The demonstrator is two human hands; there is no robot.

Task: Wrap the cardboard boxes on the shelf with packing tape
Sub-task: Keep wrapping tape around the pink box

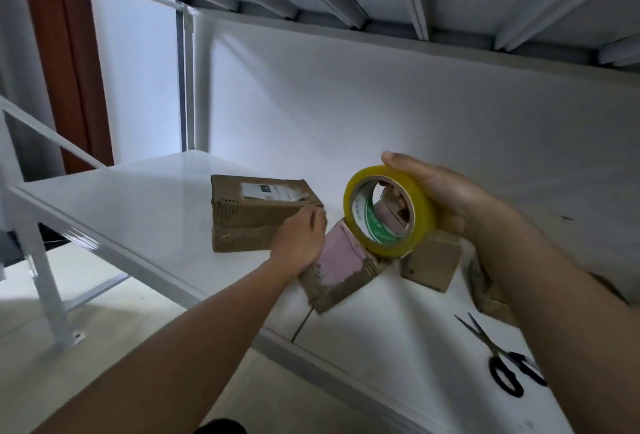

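On the white shelf (145, 212), the left hand (300, 243) grips a pink-topped cardboard box (341, 269), while the right hand (440, 194) holds a yellow packing tape roll (388, 212) above it.

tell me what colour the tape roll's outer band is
Yellow: the tape roll shows it clearly in the head view.

A white metal shelf (138, 198) is standing against a plain white wall (381, 115). A brown door (65, 63) is showing at the left, and pale floor tiles (114, 323) are lying below.
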